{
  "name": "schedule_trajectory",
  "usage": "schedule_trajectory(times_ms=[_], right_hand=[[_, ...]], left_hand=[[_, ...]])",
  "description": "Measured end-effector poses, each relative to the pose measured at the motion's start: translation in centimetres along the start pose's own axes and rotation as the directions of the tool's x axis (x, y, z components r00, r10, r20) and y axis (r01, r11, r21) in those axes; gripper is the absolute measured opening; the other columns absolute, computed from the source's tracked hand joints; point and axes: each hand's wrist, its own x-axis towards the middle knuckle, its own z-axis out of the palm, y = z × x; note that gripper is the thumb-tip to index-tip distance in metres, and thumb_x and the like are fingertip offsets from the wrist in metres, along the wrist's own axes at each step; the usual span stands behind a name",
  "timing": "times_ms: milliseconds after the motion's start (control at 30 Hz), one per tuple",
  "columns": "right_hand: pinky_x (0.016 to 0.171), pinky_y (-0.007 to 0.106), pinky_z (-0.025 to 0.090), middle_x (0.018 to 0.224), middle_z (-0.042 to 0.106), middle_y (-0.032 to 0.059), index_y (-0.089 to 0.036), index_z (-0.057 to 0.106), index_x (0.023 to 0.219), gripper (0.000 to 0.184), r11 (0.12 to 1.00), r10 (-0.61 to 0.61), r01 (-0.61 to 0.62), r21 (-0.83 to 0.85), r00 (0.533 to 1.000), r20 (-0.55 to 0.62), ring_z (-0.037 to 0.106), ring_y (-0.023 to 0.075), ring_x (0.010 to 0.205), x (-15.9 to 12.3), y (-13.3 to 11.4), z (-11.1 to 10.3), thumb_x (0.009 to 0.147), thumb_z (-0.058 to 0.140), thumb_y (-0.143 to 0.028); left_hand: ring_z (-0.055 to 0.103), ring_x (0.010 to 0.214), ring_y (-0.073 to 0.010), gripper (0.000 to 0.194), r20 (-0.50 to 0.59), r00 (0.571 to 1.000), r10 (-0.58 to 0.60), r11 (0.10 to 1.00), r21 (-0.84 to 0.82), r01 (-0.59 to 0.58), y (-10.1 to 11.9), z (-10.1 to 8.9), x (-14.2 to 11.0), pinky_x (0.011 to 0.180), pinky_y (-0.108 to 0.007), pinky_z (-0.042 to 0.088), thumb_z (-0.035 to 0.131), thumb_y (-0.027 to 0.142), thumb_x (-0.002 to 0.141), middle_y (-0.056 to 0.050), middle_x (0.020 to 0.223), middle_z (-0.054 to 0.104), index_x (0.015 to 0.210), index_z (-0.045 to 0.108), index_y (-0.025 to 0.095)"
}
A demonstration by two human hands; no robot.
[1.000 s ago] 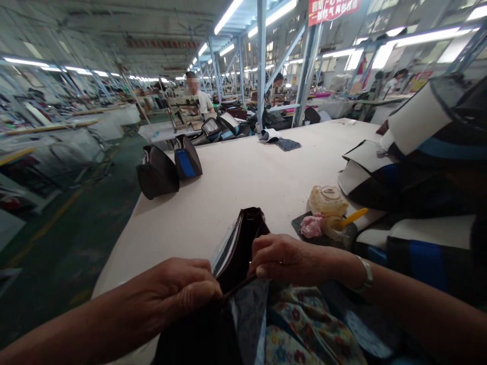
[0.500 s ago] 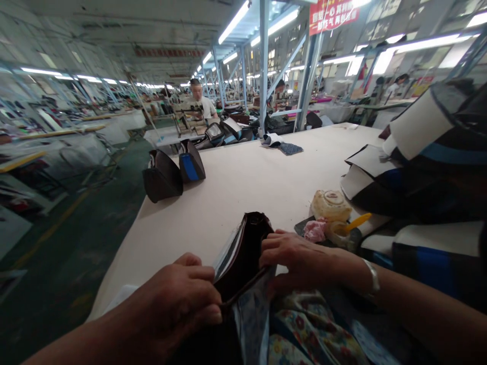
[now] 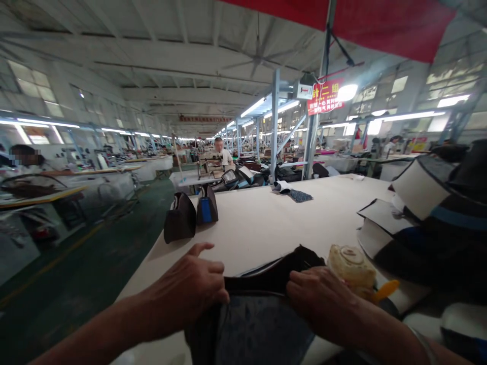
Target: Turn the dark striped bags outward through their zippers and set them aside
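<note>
A dark bag (image 3: 262, 327) with a dull blue-grey patterned panel stands at the near side of the table, its mouth spread between my hands. My left hand (image 3: 192, 284) is closed on the left end of the rim, with the index finger sticking out. On the right end of the rim, my right hand (image 3: 319, 296) pinches the edge. The thumbs are mostly hidden. Beyond my left hand stand two small dark bags: a plain one (image 3: 180, 219) and one with a blue stripe (image 3: 207, 205). Just past my right hand sits a cream-coloured tub (image 3: 352, 266) beside a yellow handle (image 3: 386, 290).
White and black bag pieces (image 3: 422, 187) are heaped along the right of the pale table (image 3: 247, 238). Patterned fabric scraps (image 3: 302, 196) lie at its far edge, near a metal post (image 3: 274, 126). Seated people work behind and to the left.
The view has tilted up. The bag has turned so its mouth runs across in front of me, and my hands are farther apart on its rim.
</note>
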Motion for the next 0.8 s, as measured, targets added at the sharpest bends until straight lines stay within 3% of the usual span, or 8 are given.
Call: schedule_trajectory(times_ms=[133,200,300,367,467,533,667,800], right_hand=[[0.056,0.032,0.025,0.085,0.065,0.0053,-0.020,0.061,0.084,0.020,0.999,-0.035,0.036,-0.019,0.998,0.052,0.060,0.0217,0.073,2.3,-3.1,3.2,0.072,0.058,-0.004],[0.053,0.030,0.028,0.080,0.067,0.0061,-0.018,0.063,0.080,0.010,0.992,-0.096,0.081,0.094,0.982,0.165,0.061,0.0220,0.070,4.4,-4.8,6.2,0.073,0.063,-0.012],[0.055,0.027,0.038,0.088,0.072,0.0079,-0.017,0.069,0.095,0.016,0.975,-0.113,0.066,0.214,0.969,0.219,0.065,0.0211,0.074,6.8,-6.4,9.0,0.081,0.062,-0.019],[0.061,0.027,0.044,0.103,0.074,0.0089,-0.019,0.069,0.107,0.024,0.968,-0.118,0.065,0.242,0.970,0.215,0.068,0.0227,0.083,6.8,-6.3,8.7,0.086,0.062,-0.027],[0.074,0.031,0.051,0.115,0.072,0.0084,-0.023,0.066,0.116,0.037,0.948,-0.038,-0.036,0.316,0.974,0.225,0.069,0.0261,0.092,4.2,-4.4,6.0,0.084,0.071,-0.041],[0.090,0.038,0.050,0.116,0.070,0.0079,-0.023,0.066,0.113,0.043,0.934,0.040,-0.106,0.341,0.980,0.196,0.066,0.0289,0.103,1.8,-2.5,4.1,0.077,0.080,-0.042],[0.096,0.041,0.045,0.105,0.067,0.0036,-0.023,0.065,0.099,0.045,0.905,-0.023,-0.065,0.419,0.980,0.200,0.061,0.0266,0.103,-1.2,0.7,2.5,0.065,0.090,-0.036],[0.094,0.039,0.046,0.113,0.064,0.0033,-0.028,0.062,0.118,0.052,0.854,-0.001,-0.090,0.513,0.985,0.174,0.060,0.0256,0.107,-1.5,1.5,2.2,0.071,0.084,-0.028]], left_hand=[[0.063,0.113,-0.0268,0.019,-0.209,0.971,-0.116,0.992,0.031,0.125,-2.6,1.0,1.5,0.120,-0.059,0.014,0.062,0.037,0.099,-0.008,0.121,0.068,0.105,0.068,0.021],[0.053,0.130,-0.0347,0.042,-0.315,0.935,-0.164,0.986,-0.089,0.143,-1.5,2.9,2.2,0.118,-0.058,0.023,0.062,0.048,0.097,-0.017,0.138,0.060,0.125,0.063,0.017],[0.066,0.109,-0.0224,0.053,-0.259,0.964,-0.050,0.959,-0.284,-0.027,1.7,7.2,2.8,0.098,-0.035,0.050,0.032,0.060,0.104,-0.007,0.120,0.070,0.131,0.059,0.023],[0.069,0.099,-0.0187,0.059,-0.331,0.943,-0.033,0.940,-0.330,-0.083,3.2,10.3,2.6,0.086,-0.029,0.054,0.015,0.058,0.106,-0.007,0.116,0.070,0.136,0.052,0.023],[0.067,0.077,-0.0182,0.061,-0.595,0.803,-0.030,0.981,-0.174,-0.092,3.3,14.5,2.0,0.069,-0.030,0.050,0.014,0.058,0.106,-0.008,0.099,0.070,0.135,0.049,0.018],[0.060,0.063,-0.0171,0.065,-0.660,0.751,0.025,0.994,-0.064,-0.089,2.5,16.4,2.0,0.060,-0.031,0.042,0.014,0.062,0.105,-0.005,0.081,0.068,0.117,0.058,0.017],[0.048,0.051,-0.0135,0.071,-0.615,0.781,0.109,0.993,0.034,-0.112,0.7,16.7,3.2,0.055,-0.032,0.030,0.017,0.073,0.098,0.000,0.057,0.056,0.065,0.048,0.019],[0.048,0.054,-0.0143,0.066,-0.512,0.859,-0.016,1.000,-0.009,0.013,-1.7,13.3,4.1,0.058,-0.031,0.029,0.026,0.065,0.103,-0.001,0.060,0.058,0.065,0.052,0.017]])
